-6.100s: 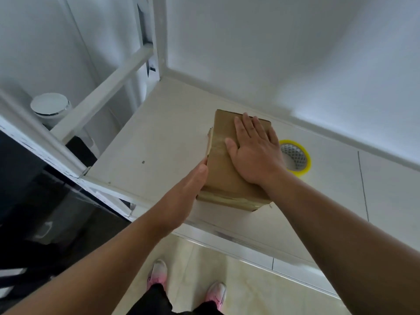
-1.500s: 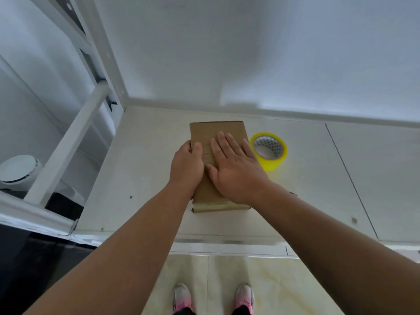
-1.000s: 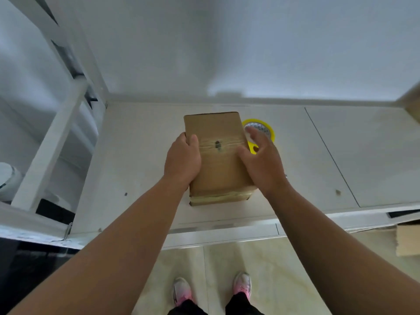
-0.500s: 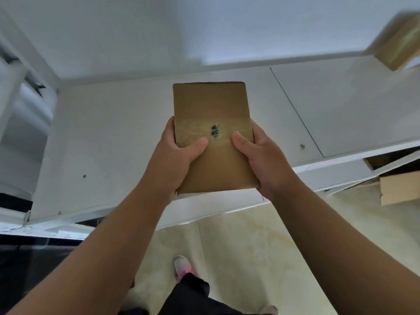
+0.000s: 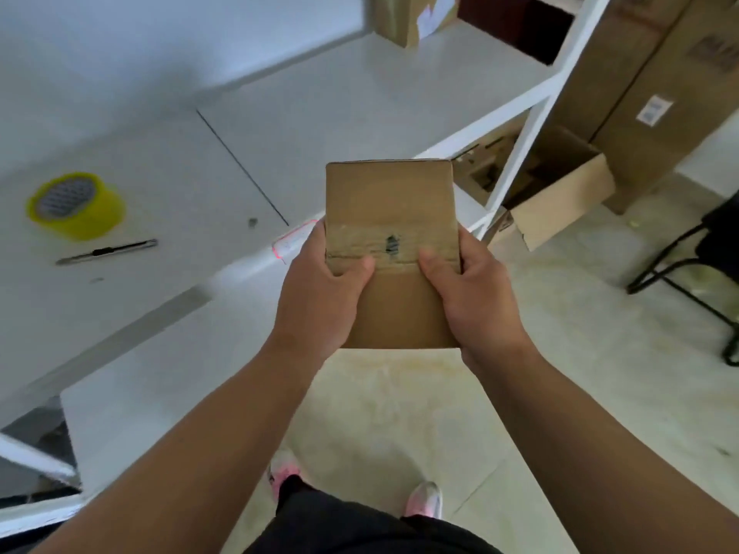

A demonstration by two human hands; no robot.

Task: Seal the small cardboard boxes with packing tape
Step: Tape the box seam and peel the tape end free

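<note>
A small brown cardboard box (image 5: 390, 193) is up in the air in front of me, over the floor. A band of clear tape with a dark mark crosses its top face. My left hand (image 5: 320, 297) grips its left side with the thumb on top. My right hand (image 5: 476, 301) grips its right side the same way. A yellow roll of packing tape (image 5: 76, 205) lies on the white shelf (image 5: 180, 185) at the far left, with a slim utility knife (image 5: 106, 251) just in front of it.
An open cardboard box (image 5: 560, 193) sits on the floor to the right, under the shelf's end. Tall brown cartons (image 5: 648, 86) stand behind it. A black metal chair frame (image 5: 704, 269) is at the far right. Another box (image 5: 408, 14) rests on the shelf's far end.
Both hands went from pressing the box on the shelf to gripping its sides and lifting it off. The view has swung right, and the tape roll now lies far to the left.
</note>
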